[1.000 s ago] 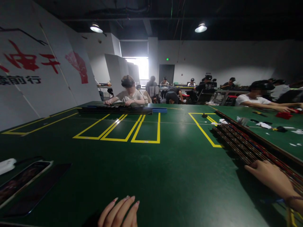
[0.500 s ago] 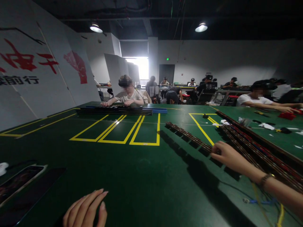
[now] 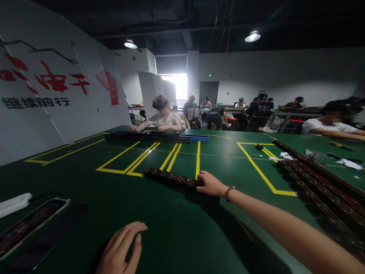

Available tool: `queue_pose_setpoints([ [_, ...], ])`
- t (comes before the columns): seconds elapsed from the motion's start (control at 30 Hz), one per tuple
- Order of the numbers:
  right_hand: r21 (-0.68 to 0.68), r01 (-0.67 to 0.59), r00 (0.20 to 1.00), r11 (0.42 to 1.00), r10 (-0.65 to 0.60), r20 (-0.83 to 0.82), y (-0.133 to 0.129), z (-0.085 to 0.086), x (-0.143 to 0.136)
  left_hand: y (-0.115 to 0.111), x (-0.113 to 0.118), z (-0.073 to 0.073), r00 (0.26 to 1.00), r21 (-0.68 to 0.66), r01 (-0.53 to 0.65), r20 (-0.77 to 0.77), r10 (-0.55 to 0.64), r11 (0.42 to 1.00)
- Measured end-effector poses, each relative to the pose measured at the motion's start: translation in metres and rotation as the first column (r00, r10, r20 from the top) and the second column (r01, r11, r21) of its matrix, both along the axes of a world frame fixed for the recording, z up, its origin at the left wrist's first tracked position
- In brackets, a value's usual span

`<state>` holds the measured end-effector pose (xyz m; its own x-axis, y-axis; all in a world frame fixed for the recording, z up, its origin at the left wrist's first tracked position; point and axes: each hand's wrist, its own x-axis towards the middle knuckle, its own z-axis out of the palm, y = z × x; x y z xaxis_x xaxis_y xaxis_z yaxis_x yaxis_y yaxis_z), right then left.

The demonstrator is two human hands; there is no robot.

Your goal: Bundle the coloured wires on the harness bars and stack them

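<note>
My right hand grips the near end of a long dark strip that has pale wires or lines running along it. The strip slants to the left over the green table, close to the yellow tape outlines; whether it touches the surface I cannot tell. Fingers wrap over the strip's end and hide it. My left hand is at the bottom of the view, low over the table, with its fingers stretched out and nothing in them. More long strips of the same look lie in a bundle on the right.
Two phones or dark flat slabs and a white device lie at the left. Yellow tape marks rectangles on the table. A person across the table handles dark and blue bars. Paper scraps lie far right.
My right hand has carried the strip leftward, from beside the bundle to the middle of the table. My left hand has shifted slightly rightward in view. The camera has turned a little left.
</note>
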<state>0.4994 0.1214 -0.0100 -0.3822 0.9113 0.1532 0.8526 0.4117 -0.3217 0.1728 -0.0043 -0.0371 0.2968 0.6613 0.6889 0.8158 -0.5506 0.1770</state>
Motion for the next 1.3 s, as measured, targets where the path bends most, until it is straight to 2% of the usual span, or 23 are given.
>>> queue_pose_setpoints([
  [0.07, 0.009, -0.049, 0.999, 0.999, 0.05, -0.012, 0.014, -0.005, -0.002, 0.003, 0.018, 0.017, 0.998, -0.043, 0.032, 0.047, -0.03, 0.999],
  [0.17, 0.045, -0.134, 0.991, 0.99, 0.134, 0.006, 0.031, -0.011, -0.007, 0.01, 0.046, 0.035, 0.998, -0.134, 0.012, 0.064, -0.003, 0.991],
  [0.3, 0.097, -0.233, 0.97, 0.968, 0.225, 0.087, 0.047, -0.021, -0.023, 0.018, 0.088, 0.055, 0.999, -0.255, 0.018, -0.038, -0.029, 0.967],
  [0.43, 0.129, -0.244, 0.966, 0.961, 0.229, 0.122, 0.049, -0.028, -0.034, 0.029, 0.129, 0.071, 0.977, -0.245, 0.08, -0.171, -0.124, 0.966],
  [0.53, 0.099, -0.203, 0.978, 0.974, 0.196, 0.07, 0.043, -0.026, -0.018, 0.038, 0.154, 0.075, 0.941, -0.173, 0.176, -0.261, -0.217, 0.969],
  [0.67, 0.008, -0.067, 0.998, 0.998, 0.067, 0.013, 0.026, -0.024, 0.036, 0.047, 0.182, 0.066, 0.866, -0.095, 0.303, -0.388, -0.316, 0.948],
  [0.77, -0.096, -0.021, 0.998, 0.995, 0.016, -0.053, 0.01, -0.031, 0.073, 0.049, 0.196, 0.052, 0.782, -0.088, 0.412, -0.477, -0.402, 0.907],
  [0.83, -0.176, -0.008, 0.989, 0.984, -0.018, -0.148, 0.0, -0.037, 0.087, 0.051, 0.202, 0.041, 0.729, -0.126, 0.462, -0.51, -0.456, 0.878],
  [0.9, -0.231, -0.012, 0.974, 0.973, -0.041, -0.223, -0.007, -0.042, 0.09, 0.054, 0.206, 0.029, 0.691, -0.179, 0.484, -0.523, -0.499, 0.857],
  [1.0, -0.233, 0.012, 0.965, 0.973, -0.072, -0.252, -0.009, -0.044, 0.086, 0.059, 0.209, 0.016, 0.666, -0.252, 0.477, -0.521, -0.533, 0.842],
  [1.13, -0.328, 0.04, 0.944, 0.944, -0.144, -0.297, -0.006, -0.043, 0.08, 0.066, 0.207, 0.007, 0.628, -0.317, 0.456, -0.548, -0.553, 0.832],
  [1.3, -0.431, -0.101, 0.923, 0.897, -0.077, -0.377, -0.005, -0.043, 0.077, 0.074, 0.201, 0.003, 0.588, -0.356, 0.449, -0.574, -0.571, 0.82],
])
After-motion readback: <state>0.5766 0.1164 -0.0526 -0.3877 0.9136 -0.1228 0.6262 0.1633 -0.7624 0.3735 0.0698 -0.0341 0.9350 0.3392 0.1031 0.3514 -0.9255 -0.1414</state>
